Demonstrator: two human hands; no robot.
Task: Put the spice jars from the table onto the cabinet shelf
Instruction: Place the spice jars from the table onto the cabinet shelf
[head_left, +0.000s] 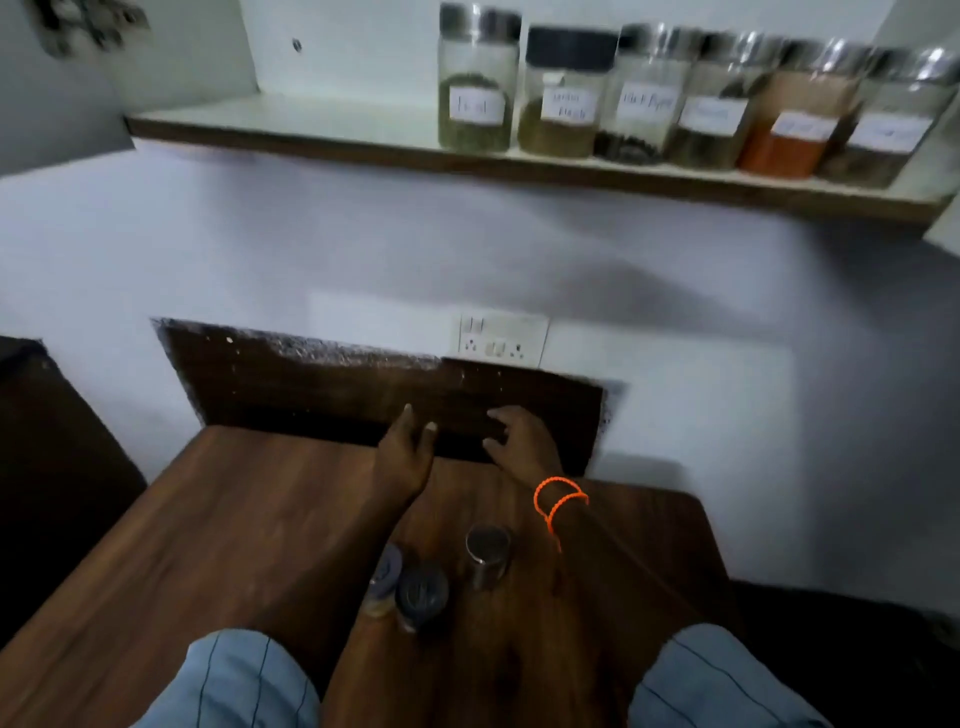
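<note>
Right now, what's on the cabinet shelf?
Six labelled spice jars stand in a row on the right part of the cabinet shelf, from the leftmost jar to the rightmost jar. Anything behind the row is hidden; labels are too blurred to read.

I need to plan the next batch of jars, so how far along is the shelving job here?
Six labelled jars already stand in a row on the right part of the cabinet shelf. Nothing is in hand: the left hand and right hand are both empty above the table. Three jars wait there.

Home kitchen: labelled spice jars (670, 104) on cabinet shelf (311, 137).
</note>
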